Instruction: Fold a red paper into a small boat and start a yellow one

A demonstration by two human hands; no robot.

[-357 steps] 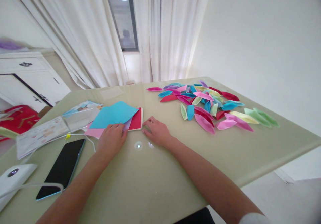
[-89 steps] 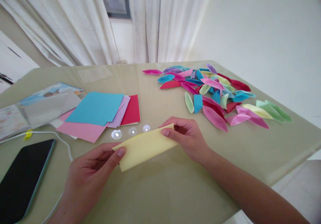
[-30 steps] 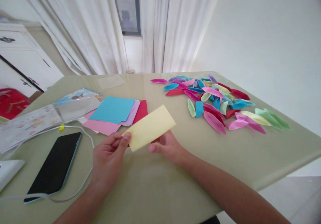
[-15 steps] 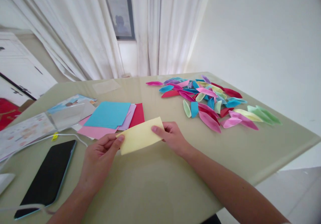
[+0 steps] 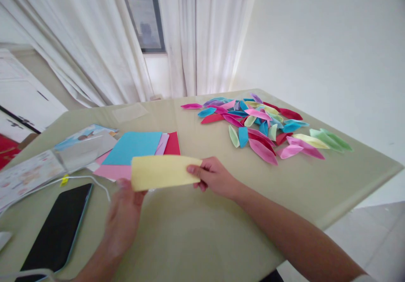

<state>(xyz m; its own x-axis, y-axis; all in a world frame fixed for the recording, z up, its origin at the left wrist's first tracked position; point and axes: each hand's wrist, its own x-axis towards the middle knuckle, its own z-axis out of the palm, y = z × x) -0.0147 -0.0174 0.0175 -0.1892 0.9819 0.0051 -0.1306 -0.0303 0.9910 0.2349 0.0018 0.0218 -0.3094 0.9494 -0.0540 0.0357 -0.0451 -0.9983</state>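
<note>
A yellow strip of folded paper (image 5: 161,173) is held up above the table, its long side nearly level. My right hand (image 5: 215,175) pinches its right end, thumb on the front face and fingers behind. At the strip's left end is my left hand (image 5: 123,214), somewhat blurred, its thumb off the front face and just left of the edge. Some left fingers are hidden behind the strip's lower left corner; the hand looks open. Beyond the strip lies a stack of coloured paper sheets, with a blue sheet (image 5: 134,147) on top and pink, purple and red ones showing.
Many folded paper pieces (image 5: 261,147) in several colours lie spread over the table's right half. On the left are a black-screened phone (image 5: 57,227), a white cable (image 5: 85,177), a patterned sheet (image 5: 31,170) and a clear sleeve (image 5: 85,147). The table's edge (image 5: 357,195) runs along the right.
The left thumb has come off the front of the yellow paper, and the left hand has dropped slightly. The strip has turned from slanted to nearly level. The view has shifted slightly.
</note>
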